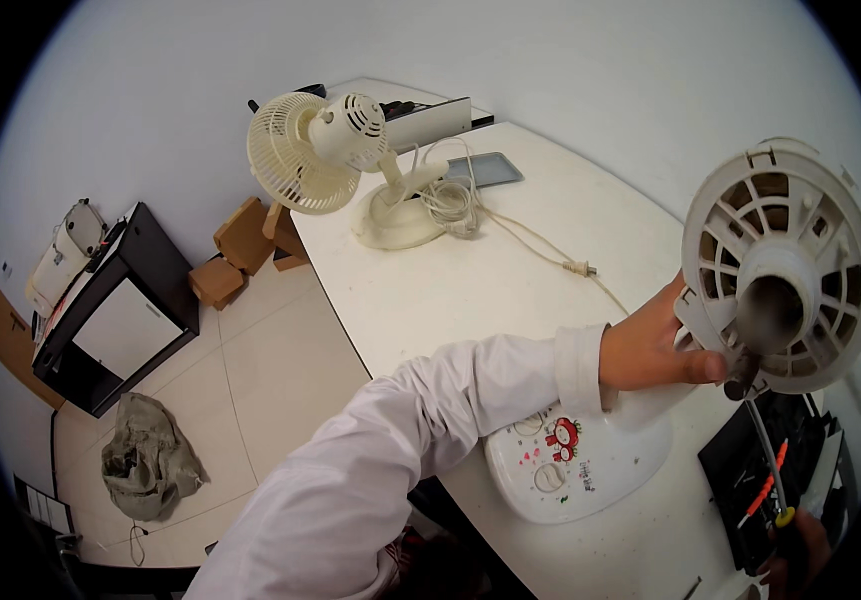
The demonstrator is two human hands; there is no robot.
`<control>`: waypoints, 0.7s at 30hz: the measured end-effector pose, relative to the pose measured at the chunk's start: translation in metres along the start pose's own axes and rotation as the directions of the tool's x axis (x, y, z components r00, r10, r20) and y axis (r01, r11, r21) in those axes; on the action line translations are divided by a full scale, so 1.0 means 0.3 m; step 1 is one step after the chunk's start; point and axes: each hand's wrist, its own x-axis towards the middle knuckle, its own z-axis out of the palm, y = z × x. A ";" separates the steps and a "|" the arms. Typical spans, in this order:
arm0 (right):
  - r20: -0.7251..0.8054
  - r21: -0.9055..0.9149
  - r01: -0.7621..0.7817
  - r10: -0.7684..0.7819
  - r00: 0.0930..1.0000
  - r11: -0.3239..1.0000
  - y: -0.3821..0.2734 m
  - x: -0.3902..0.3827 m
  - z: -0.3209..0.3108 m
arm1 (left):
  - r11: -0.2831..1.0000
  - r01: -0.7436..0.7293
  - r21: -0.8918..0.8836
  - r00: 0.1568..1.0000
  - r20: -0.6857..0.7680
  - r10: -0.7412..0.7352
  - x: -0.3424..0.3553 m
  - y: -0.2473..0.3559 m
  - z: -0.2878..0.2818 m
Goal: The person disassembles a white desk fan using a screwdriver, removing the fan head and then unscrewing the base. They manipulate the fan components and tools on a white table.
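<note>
Head | left hand (658, 345) clamped on fan housing (776, 258) | right hand (816, 543) (shadowed, partly hidden) grips screwdriver (784, 517)

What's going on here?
A person's left hand grips a round, white vented fan head above a white fan base on the table. The right hand holds a screwdriver, its shaft pointing up toward the head's lower edge; whether the tip touches is unclear. A second, cream fan stands farther back, unhandled, its cord beside it.
</note>
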 end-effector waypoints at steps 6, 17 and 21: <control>0.000 0.002 -0.015 0.015 1.000 1.000 -0.002 0.006 -0.002 | 0.997 -0.070 -0.041 0.997 -0.029 0.069 0.016 -0.034 0.007; -0.019 -0.018 -0.039 0.039 0.999 0.999 -0.016 0.018 0.008 | 0.982 0.099 -0.161 0.991 -0.076 -0.113 -0.028 0.089 0.040; 0.013 -0.047 0.033 -0.032 0.999 0.998 -0.012 0.014 -0.003 | 0.978 0.175 -0.111 0.979 -0.085 -0.184 -0.037 0.101 0.039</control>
